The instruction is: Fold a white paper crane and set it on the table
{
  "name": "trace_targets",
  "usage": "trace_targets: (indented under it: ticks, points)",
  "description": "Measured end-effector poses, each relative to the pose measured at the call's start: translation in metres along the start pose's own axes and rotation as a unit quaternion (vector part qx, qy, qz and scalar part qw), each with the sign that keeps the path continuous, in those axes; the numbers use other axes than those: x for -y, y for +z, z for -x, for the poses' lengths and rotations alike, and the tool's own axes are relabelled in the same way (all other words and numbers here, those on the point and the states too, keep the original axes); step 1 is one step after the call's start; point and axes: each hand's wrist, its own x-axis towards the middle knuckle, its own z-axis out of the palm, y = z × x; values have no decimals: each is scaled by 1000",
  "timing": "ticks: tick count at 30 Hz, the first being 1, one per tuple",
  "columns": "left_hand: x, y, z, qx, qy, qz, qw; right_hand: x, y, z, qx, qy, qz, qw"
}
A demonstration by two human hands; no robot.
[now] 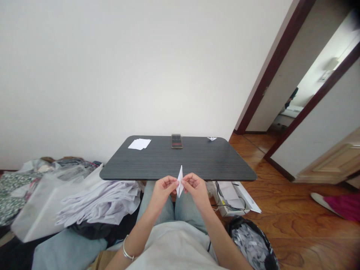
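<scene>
Between my hands, just off the near edge of the dark table (135,165), is a narrow, diamond-shaped piece of folded white paper (180,176), its long points up and down. My left hand (165,186) pinches its left side between thumb and fingers. On the right side my right hand (194,184) pinches it the same way. At the table's back left lies a stack of white paper sheets (139,144). A small folded paper crane (212,138) sits at the back right corner.
A phone (177,141) rests at the table's back middle. Piled clothes (104,202) lie to the left. On the right are a box with papers and cables (232,198) and a black-lined bin of paper scraps (250,243). Another person's foot (326,204) shows far right.
</scene>
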Motion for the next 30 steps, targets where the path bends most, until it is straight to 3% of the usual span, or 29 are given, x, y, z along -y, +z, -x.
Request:
trace_targets:
  ticks: [23,30]
  points:
    - [-2,0,1,-12,34,-9,999,0,-4,-1,44,0,21,999]
    - [-2,2,2,7,24,21,999,-6,-3,-1,12,3,-5,1000]
